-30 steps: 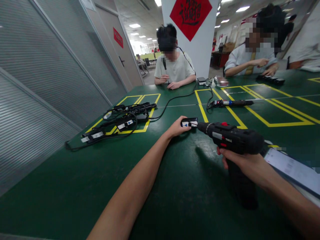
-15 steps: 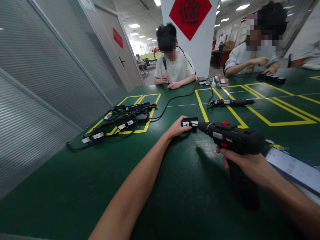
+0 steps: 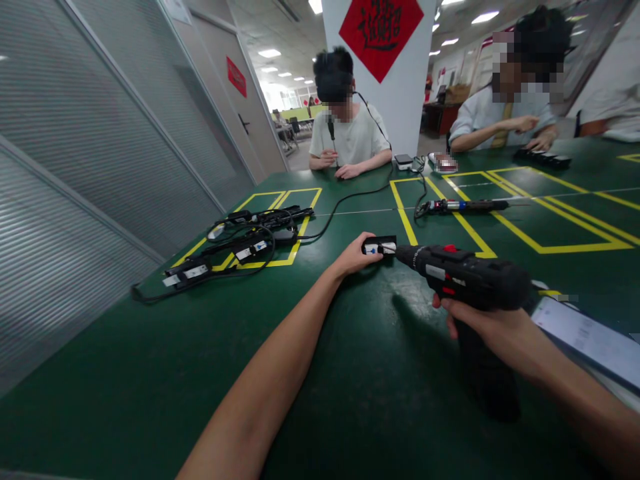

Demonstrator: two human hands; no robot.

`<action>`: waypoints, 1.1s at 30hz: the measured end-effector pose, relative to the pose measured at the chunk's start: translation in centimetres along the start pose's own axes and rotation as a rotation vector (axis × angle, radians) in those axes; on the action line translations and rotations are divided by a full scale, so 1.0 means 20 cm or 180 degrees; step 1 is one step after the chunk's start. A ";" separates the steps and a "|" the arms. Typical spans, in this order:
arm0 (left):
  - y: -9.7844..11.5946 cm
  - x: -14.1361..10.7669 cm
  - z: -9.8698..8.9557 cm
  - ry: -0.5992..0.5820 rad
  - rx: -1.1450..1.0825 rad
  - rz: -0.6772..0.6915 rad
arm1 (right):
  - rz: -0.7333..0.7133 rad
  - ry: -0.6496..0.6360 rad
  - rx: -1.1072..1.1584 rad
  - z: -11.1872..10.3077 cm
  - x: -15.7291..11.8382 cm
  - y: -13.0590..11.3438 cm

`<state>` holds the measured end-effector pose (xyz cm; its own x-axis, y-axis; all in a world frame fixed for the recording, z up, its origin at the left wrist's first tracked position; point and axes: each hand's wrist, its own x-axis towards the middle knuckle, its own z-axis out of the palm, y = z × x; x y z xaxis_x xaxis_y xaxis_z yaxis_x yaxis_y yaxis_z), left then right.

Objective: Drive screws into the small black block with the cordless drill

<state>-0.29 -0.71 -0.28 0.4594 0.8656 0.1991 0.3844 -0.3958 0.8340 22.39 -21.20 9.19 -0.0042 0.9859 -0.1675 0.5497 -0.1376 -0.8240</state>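
- Green tabletop (image 3: 165, 373) is spreading out under everything, ribbed partition wall (image 3: 75, 187) running along off to the left of the left hand (image 3: 353, 259).
- Tangle of black cabled gear (image 3: 255, 233) is lying left of that hand, well apart from it, overlapping some yellow tape (image 3: 295, 251).
- Somebody in a pale T-shirt (image 3: 353, 137) is sitting beyond the left hand, holding a screwdriver (image 3: 332, 130).
- Left hand itself is pinching a small black-and-white block (image 3: 381, 242) by its left end, so the block's sitting just right of the palm.
- Power drill (image 3: 465, 277) is aiming at the block's right end from the other side; can't tell if it's touching.
- Right hand (image 3: 477, 320) is wrapping its fingers around the drill, just under the body.
- Slim cabled tool (image 3: 470, 205) is lying farther out, beyond the right hand.
- Another person (image 3: 537, 107) is working at a black strip (image 3: 543, 159), way beyond and right of that hand.
- Phone (image 3: 590, 337) is lying just right of the right hand, screen glowing.
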 end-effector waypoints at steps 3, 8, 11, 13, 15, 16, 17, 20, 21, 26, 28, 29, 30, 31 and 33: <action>0.01 0.00 0.00 0.0004 0.0044 -0.0020 | 0.0046 0.0033 -0.0002 0.00 -0.01 0.00; 0.01 0.00 0.00 0.0007 0.0035 -0.0038 | 0.0138 -0.0026 0.0014 0.00 -0.01 -0.01; 0.00 0.00 0.00 0.0012 0.0030 -0.0026 | 0.0085 -0.0031 0.0091 -0.01 -0.01 -0.01; 0.00 0.00 0.00 0.0016 0.0040 0.0012 | 0.0062 -0.0041 0.0102 -0.01 -0.01 -0.01; 0.01 0.00 0.00 0.0005 0.0060 0.0073 | 0.0036 -0.0043 0.0113 -0.01 -0.01 -0.01; 0.01 0.00 0.00 -0.0009 0.0080 0.0094 | 0.0020 -0.0043 0.0115 -0.01 -0.01 -0.01; 0.02 0.00 -0.01 -0.0025 0.0106 0.0106 | 0.0004 -0.0020 0.0115 0.00 -0.01 -0.01; 0.02 0.00 -0.01 -0.0038 0.0174 0.0164 | -0.0013 0.0090 0.0101 0.01 -0.01 0.00; 0.02 0.00 -0.01 -0.0036 0.0184 0.0204 | 0.0005 0.0122 0.0092 0.01 -0.01 0.00; 0.00 0.01 -0.01 -0.0052 0.0180 0.0302 | 0.0058 -0.0018 0.0076 0.00 -0.02 -0.01; 0.00 0.01 -0.01 -0.0052 0.0188 0.0299 | 0.0006 -0.0024 0.0094 -0.01 -0.02 0.00; 0.00 0.01 -0.01 -0.0049 0.0198 0.0301 | 0.0018 -0.0025 0.0076 -0.01 -0.01 0.00; 0.00 0.01 -0.01 -0.0043 0.0206 0.0307 | 0.0052 -0.0035 0.0043 -0.01 -0.01 0.01; 0.00 0.01 -0.01 -0.0040 0.0213 0.0315 | 0.0078 -0.0047 0.0011 -0.01 -0.01 0.02; 0.00 0.01 -0.01 -0.0050 0.0212 0.0318 | 0.0064 -0.0073 -0.0004 -0.01 0.00 0.04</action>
<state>-0.39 -0.48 -0.13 0.5103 0.8162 0.2710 0.3883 -0.4998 0.7742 23.04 -21.26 8.59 -0.0122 0.9805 -0.1962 0.5508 -0.1572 -0.8197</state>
